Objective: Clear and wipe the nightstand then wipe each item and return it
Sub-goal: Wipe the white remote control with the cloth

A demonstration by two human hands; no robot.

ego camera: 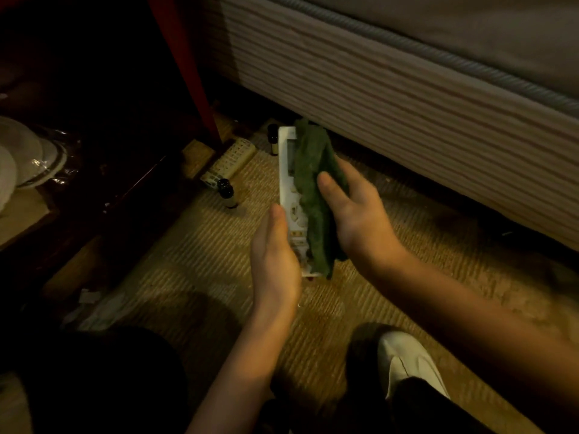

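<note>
Down at the bottom edge, your white shoe point(407, 361) sits planted on the woven mat point(194, 261), dark trouser legs either side of it. Up from there, both forearms reach in and meet over the mat. Your left hand point(275, 261) grips the white remote point(289, 189) from its left edge, thumb laid along the side near the lower half. That remote runs long-ways away from you, near end at your palm, far end pointing toward the bed base point(391, 98), button face turned up. Your right hand point(354, 208) is clamped on the green cloth point(313, 189), thumb on top, fingers wrapped beneath, and the cloth lies pressed along the remote's right side, covering most of its length. So the hands are close together, one on each side of the remote, held above the floor.

Beyond them, a second remote point(232, 161) lies on the mat, angled, beside the red post point(188, 57). One small dark-capped bottle point(227, 194) stands near its lower end; another bottle point(273, 139) stands just left of the held remote's far tip. Far left, clear plastic-wrapped plates point(25, 158) rest in dim light; contents you cannot make out.
</note>
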